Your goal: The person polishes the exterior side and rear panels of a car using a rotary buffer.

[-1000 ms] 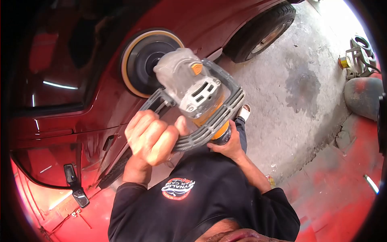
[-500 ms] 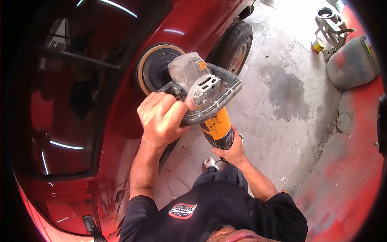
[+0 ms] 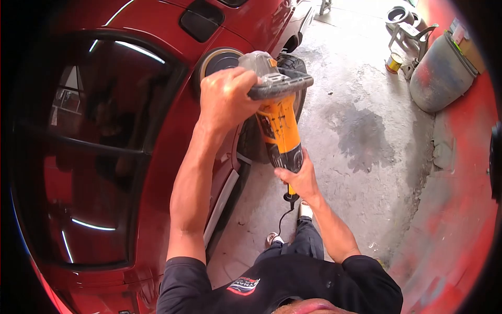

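Note:
My left hand (image 3: 227,97) is closed around the black loop handle (image 3: 287,88) at the head of a yellow and black polisher (image 3: 282,123). Around the rear of the tool's body, above its cord, my right hand (image 3: 300,178) is wrapped. The round polishing pad (image 3: 218,62) lies against the red car's body panel (image 3: 172,131), just above the wheel; the tool head and my left hand hide part of it. Whether the pad is spinning, I cannot tell.
A dark car window (image 3: 99,157) fills the left side. The tire (image 3: 298,65) stands beyond the tool. From the tool's end a black cord (image 3: 282,220) hangs near my feet. At right are a grey drum (image 3: 442,76), a yellow can (image 3: 394,63) and a wet floor patch (image 3: 366,136).
The polisher and both hands have moved farther from my body along the panel, with my left arm straighter. The view has shifted, showing more of the car's upper side. Both grips stay the same.

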A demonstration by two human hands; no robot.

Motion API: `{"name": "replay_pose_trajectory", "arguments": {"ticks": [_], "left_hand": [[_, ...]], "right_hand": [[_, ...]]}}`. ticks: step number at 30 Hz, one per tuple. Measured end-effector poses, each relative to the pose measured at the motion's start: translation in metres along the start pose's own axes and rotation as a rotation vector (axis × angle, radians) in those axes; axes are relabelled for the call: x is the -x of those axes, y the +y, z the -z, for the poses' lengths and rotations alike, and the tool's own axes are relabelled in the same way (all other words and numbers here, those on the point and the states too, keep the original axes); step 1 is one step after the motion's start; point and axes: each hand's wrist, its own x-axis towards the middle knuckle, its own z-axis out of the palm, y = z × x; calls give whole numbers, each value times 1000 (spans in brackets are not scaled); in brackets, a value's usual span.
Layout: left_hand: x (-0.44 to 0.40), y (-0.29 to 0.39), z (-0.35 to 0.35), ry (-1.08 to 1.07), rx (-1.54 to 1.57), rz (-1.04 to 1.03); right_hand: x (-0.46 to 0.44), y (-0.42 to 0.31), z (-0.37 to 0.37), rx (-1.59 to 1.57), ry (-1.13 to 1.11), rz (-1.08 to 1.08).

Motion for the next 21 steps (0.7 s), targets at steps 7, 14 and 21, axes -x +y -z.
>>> {"name": "replay_pose_trajectory", "arguments": {"ticks": [7, 14, 21], "left_hand": [[-17, -16, -25, -7, -15, 33], [52, 19, 34, 58, 26, 34], [156, 75, 135, 93, -6, 75]], "right_hand": [[-29, -17, -1, -49, 62, 64], [37, 17, -19, 87, 0, 42], [147, 60, -60, 280, -73, 81]]}}
